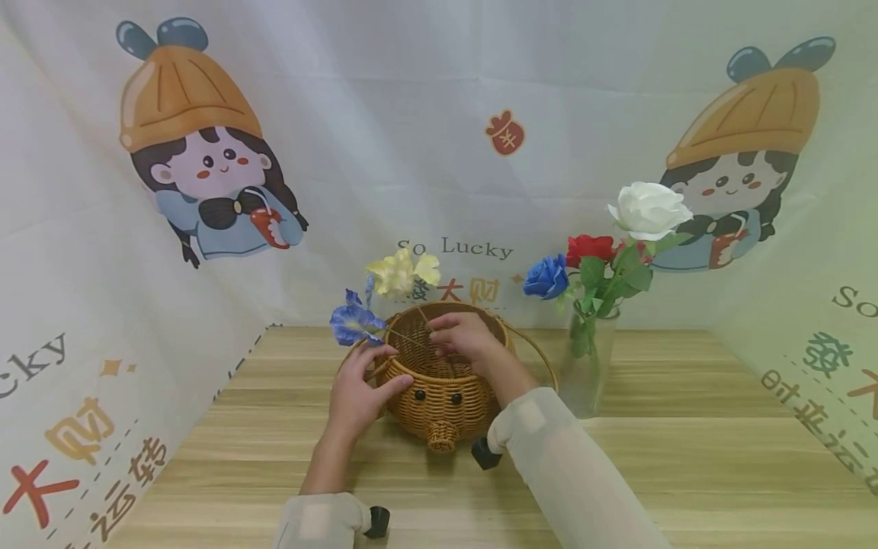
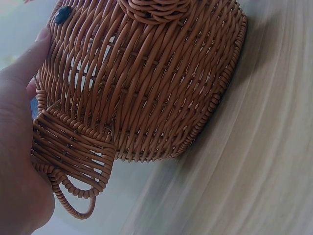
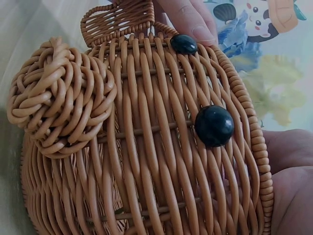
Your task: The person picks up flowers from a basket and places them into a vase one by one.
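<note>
A brown wicker basket point(image 1: 439, 404), shaped like a pig's head with black button eyes and a woven snout, stands on the table. My left hand point(image 1: 360, 389) holds its left rim, the thumb near one eye, as the left wrist view also shows. With fingers bent over the basket's mouth, my right hand point(image 1: 463, 339) pinches the thin stem of a yellow flower point(image 1: 401, 273); the basket wall partly hides this hand in the right wrist view. A blue-purple flower point(image 1: 354, 319) leans out over the left rim, its stem running into the basket.
Right of the basket, a clear glass vase point(image 1: 595, 374) holds a white rose point(image 1: 650, 210), a red rose point(image 1: 590, 250) and a blue rose point(image 1: 546, 277). The basket's loop handle point(image 1: 538, 351) sticks out toward the vase. Printed cloth point(image 1: 384, 152) hangs around the wooden table point(image 1: 247, 457).
</note>
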`<state>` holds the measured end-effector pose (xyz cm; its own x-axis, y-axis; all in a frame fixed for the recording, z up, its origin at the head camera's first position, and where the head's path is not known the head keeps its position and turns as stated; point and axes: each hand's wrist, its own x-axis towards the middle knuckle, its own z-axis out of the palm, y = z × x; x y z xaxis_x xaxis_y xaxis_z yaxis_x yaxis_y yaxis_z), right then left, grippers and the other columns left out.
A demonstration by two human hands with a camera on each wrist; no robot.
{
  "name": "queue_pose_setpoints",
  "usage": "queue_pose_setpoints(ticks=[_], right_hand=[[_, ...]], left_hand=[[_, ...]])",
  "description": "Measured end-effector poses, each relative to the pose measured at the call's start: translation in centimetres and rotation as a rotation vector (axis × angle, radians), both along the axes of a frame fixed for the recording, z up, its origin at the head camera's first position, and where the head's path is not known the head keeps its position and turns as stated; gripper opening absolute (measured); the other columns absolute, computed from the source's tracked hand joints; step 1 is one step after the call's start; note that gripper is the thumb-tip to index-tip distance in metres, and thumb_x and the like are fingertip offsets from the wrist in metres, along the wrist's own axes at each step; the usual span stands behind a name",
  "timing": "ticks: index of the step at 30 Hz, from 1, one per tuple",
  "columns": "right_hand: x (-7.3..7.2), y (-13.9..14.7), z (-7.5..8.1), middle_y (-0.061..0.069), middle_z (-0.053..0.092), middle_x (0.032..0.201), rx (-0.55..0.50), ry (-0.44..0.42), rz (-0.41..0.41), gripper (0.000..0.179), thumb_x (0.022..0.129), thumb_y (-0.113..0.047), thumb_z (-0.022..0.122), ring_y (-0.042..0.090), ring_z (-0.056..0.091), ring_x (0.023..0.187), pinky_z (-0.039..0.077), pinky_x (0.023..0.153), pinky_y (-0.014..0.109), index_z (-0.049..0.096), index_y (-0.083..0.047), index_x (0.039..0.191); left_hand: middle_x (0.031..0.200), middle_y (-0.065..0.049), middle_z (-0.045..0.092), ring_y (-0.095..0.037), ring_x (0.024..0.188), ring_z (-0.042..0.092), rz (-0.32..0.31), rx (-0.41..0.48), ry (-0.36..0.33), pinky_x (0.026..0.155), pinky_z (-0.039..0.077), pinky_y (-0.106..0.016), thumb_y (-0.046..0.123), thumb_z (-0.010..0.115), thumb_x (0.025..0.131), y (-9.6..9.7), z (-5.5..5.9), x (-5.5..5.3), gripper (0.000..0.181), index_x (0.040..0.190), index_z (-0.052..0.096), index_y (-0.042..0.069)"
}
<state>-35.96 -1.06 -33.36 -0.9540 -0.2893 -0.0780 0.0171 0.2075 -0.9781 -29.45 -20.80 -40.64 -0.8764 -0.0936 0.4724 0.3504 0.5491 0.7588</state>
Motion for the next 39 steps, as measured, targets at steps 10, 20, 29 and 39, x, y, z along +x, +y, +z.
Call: queue_pose_setpoints(ticks=[10,20,29,39], right_hand=[[0.4,0.1,0.1,0.018,0.071,0.123,-0.084,0.143,-0.117,0.022,0.103,-0.004,0.062,0.012,0.063,0.07,0.062,0.082,0.036,0.072,0.004,0.121],[1.2,0.8,1.1,0.021,0.071,0.124,-0.183,0.25,-0.223,0.024,0.103,-0.005,0.064,0.036,0.071,0.105,0.064,0.087,0.043,0.071,0.005,0.124],[1.8,2.0,1.9,0.022,0.073,0.121,-0.164,0.319,-0.267,0.024,0.1,-0.006,0.069,0.034,0.072,0.105,0.064,0.087,0.042,0.073,0.002,0.122],[2.7,3.9,2.7,0.019,0.075,0.1,-0.297,0.437,-0.276,0.026,0.097,0.001,0.07,0.004,0.068,0.072,0.065,0.075,0.03,0.07,0.008,0.123]], left_hand=[[0.149,-0.014,0.059,-0.04,0.141,0.053,0.009,-0.019,-0.001,0.113,0.05,-0.057,0.03,0.089,0.083,-0.2,-0.1,0.0,0.046,0.123,0.072,0.014],[0.15,-0.014,0.057,-0.039,0.143,0.052,0.0,0.018,-0.004,0.116,0.047,-0.056,0.027,0.091,0.082,-0.1,-0.1,0.0,0.046,0.122,0.072,0.014],[0.151,-0.015,0.057,-0.039,0.144,0.051,0.001,0.019,-0.013,0.117,0.047,-0.056,0.027,0.09,0.083,-0.2,-0.1,0.1,0.046,0.122,0.072,0.013],[0.148,-0.014,0.059,-0.039,0.141,0.053,0.003,0.006,-0.004,0.115,0.048,-0.056,0.028,0.09,0.082,-0.1,-0.1,0.1,0.047,0.122,0.072,0.013]])
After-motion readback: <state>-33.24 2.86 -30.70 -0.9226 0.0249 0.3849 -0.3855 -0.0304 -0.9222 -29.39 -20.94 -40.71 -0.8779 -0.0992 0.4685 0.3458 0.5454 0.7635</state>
